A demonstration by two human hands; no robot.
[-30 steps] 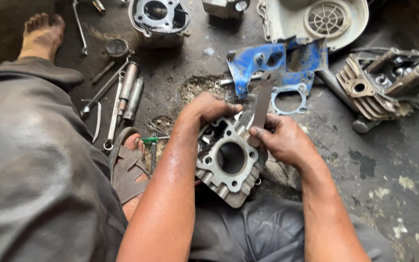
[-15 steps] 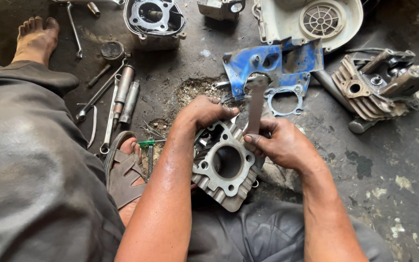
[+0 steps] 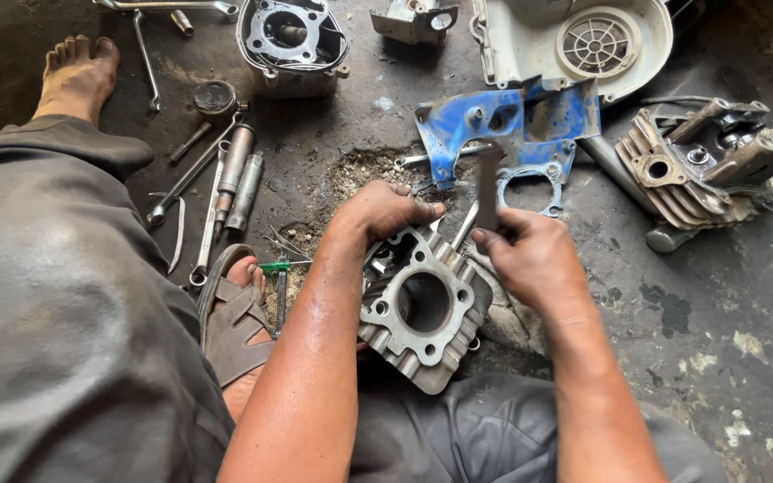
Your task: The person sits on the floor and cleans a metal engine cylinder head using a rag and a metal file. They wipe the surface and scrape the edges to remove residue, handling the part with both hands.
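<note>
The engine cylinder (image 3: pixel 422 309), a grey metal block with a round bore and cooling fins, rests tilted on the person's lap, its flat top face turned up toward the camera. The left hand (image 3: pixel 386 210) is closed over the far upper edge of the cylinder, fingers curled down on the rim and steadying it. The right hand (image 3: pixel 530 259) sits just right of the cylinder, touching its upper right corner, and is clenched around a flat dark scraper (image 3: pixel 488 188) that stands nearly upright, its blade rising above the fingers just past the cylinder's far edge.

Beyond the cylinder on the dirty floor lies a blue metal cover (image 3: pixel 512 121), with a thin gasket (image 3: pixel 530 183) just in front of it. Further beyond is a white fan housing (image 3: pixel 574 40). To the right of the cylinder, well apart, lies a finned cylinder head (image 3: pixel 709 170). To the left of the cylinder is a sandalled foot (image 3: pixel 239 317), and beyond that a row of wrenches and tools (image 3: pixel 225 179). Another engine casing (image 3: pixel 293 40) sits at the far left of the blue cover.
</note>
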